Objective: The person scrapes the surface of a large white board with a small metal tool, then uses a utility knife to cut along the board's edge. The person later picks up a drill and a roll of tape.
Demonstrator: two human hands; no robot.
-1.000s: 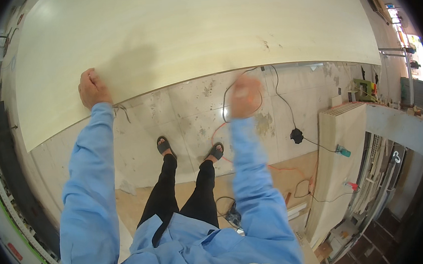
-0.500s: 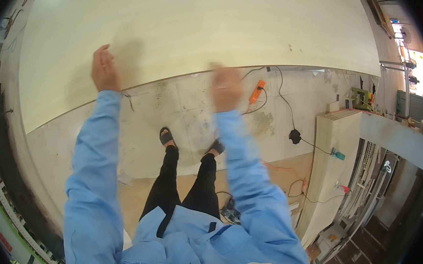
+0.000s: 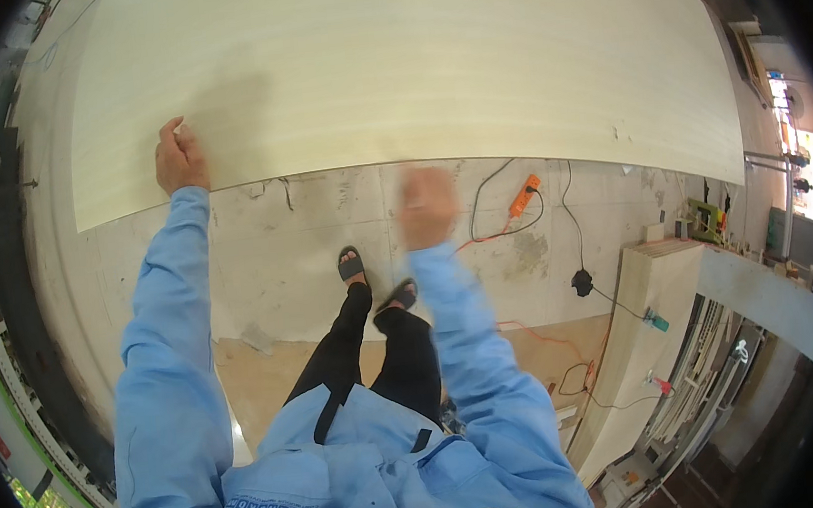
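Note:
A wide, pale cream board (image 3: 430, 71) stretches across the far side of the view. My left hand (image 3: 179, 159) is over the board's near edge, toward its left end. Its fingers are curled in, and a small whitish spot shows at the fingertips, too small to name. My right hand (image 3: 427, 205) is at the near edge by the middle of the board. Motion blurs it, so its fingers and anything in them cannot be made out.
An orange power strip (image 3: 523, 196) with a black cable lies on the floor beyond my right hand. A black plug adapter (image 3: 582, 282) hangs on a cord. Pale stacked panels (image 3: 637, 331) stand at the right. My sandalled feet (image 3: 353, 264) are below the board.
My left hand has moved left along the board, its fingers going from stretched to curled. My right hand stays blurred near the edge. The whole view has shifted slightly.

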